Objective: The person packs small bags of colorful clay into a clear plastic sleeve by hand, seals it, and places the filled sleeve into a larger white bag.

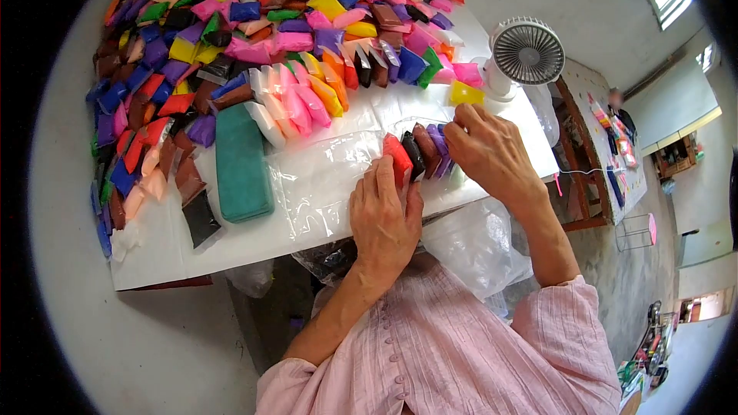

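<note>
A short row of small soft packets stands on edge near the table's front: a red packet (397, 155), a black packet (413, 157), a brown packet (427, 146) and purple packets (440, 147). My left hand (380, 219) is closed on the near end of the row, fingers and thumb around the red packet. At the other end, my right hand (490, 150) has curled fingers close to the purple packets; what it pinches is hidden. A yellow packet (467, 93) shows just beyond its knuckles. A clear plastic bag (327, 177) lies flat left of my left hand.
A large heap of coloured packets (254, 11) covers the table's far and left parts. Another row of upright packets (307, 100) stands before it. A teal block-shaped case (242, 161) lies left; a white fan (528, 54) stands right. Clear plastic (477, 246) hangs below the edge.
</note>
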Demonstrator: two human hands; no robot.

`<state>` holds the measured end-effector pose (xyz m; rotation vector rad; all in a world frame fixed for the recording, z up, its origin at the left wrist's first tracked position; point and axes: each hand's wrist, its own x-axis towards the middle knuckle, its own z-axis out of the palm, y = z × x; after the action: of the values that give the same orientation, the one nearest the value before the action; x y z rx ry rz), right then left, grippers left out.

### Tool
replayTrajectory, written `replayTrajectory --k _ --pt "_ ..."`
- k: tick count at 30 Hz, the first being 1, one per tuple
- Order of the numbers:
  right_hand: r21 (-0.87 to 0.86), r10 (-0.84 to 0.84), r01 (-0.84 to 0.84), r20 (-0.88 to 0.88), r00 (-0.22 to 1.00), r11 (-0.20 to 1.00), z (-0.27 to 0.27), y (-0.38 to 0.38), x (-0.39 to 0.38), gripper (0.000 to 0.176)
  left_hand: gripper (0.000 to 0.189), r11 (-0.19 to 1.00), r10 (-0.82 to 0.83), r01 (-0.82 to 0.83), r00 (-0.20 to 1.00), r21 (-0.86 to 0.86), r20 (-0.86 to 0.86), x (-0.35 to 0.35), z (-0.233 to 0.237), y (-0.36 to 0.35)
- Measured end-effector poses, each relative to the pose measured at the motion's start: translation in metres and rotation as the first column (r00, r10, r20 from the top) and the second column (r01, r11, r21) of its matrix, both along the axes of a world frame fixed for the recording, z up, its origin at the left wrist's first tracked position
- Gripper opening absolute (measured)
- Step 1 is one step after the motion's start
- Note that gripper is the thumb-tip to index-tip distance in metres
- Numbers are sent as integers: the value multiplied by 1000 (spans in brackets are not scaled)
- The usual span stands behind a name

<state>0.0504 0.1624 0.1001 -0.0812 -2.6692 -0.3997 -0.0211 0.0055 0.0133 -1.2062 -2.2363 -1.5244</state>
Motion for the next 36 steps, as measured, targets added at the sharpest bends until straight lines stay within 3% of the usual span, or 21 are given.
replayTrajectory --k 9,12,15,18,22,31,36 --pt "52 -30 30 -2 1000 998 -7 5 -3 6 45 1000 0 0 1000 0 -3 0 -2 0" --pt "27 -72 70 69 995 997 -6 5 -1 11 45 1000 2 -2 1000 4 -13 0 -2 1" --pt "47 -60 62 -35 998 997 -11 9 -4 9 45 1000 1 -1 1000 1 -9 0 -1 1" --pt "-6 -84 84 -89 992 996 -13 14 -3 13 46 1000 3 -3 1000 -3 -9 0 -1 1" --pt "-207 -47 11 -170 984 978 -10 22 4 16 46 1000 5 -5 1000 -1 -16 1 -1 0" --pt "-291 -84 22 -204 975 956 -13 14 19 16 45 999 29 -30 1000 -25 -11 1 -2 1" --pt "-409 -105 -24 -290 951 912 -9 -32 34 16 44 999 33 -33 999 -7 14 1 -2 1"
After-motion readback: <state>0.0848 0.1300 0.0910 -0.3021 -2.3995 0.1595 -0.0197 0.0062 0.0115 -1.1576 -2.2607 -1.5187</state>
